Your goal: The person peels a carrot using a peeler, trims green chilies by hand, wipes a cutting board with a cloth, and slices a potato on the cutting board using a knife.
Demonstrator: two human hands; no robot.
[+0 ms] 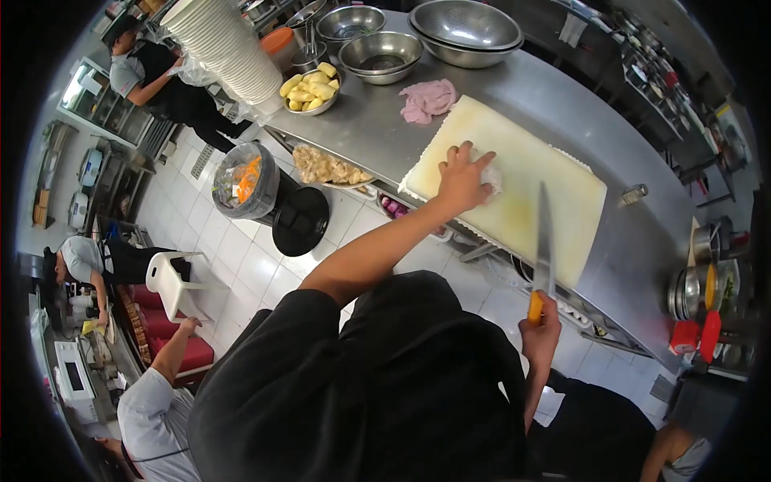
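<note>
My left hand (465, 178) is on the pale cutting board (554, 193), its fingers spread and curved over a crumpled whitish cloth (492, 175). Part of that cloth shows between thumb and index finger; the rest is hidden under the palm. In my right hand (541, 331) is a large kitchen knife (545, 241), gripped by its yellow handle. Its blade points away from me over the board's near right part, slightly blurred. A yellowish damp patch marks the board's surface near the blade.
Beyond the board lie a pink cloth (428, 100), metal bowls (380, 56) and a bowl of peeled yellow pieces (311, 88). Stacked white tubs (221, 52) stand at the left. A lined bin (245, 181) is on the floor. Several people work nearby, one close at my right (594, 426).
</note>
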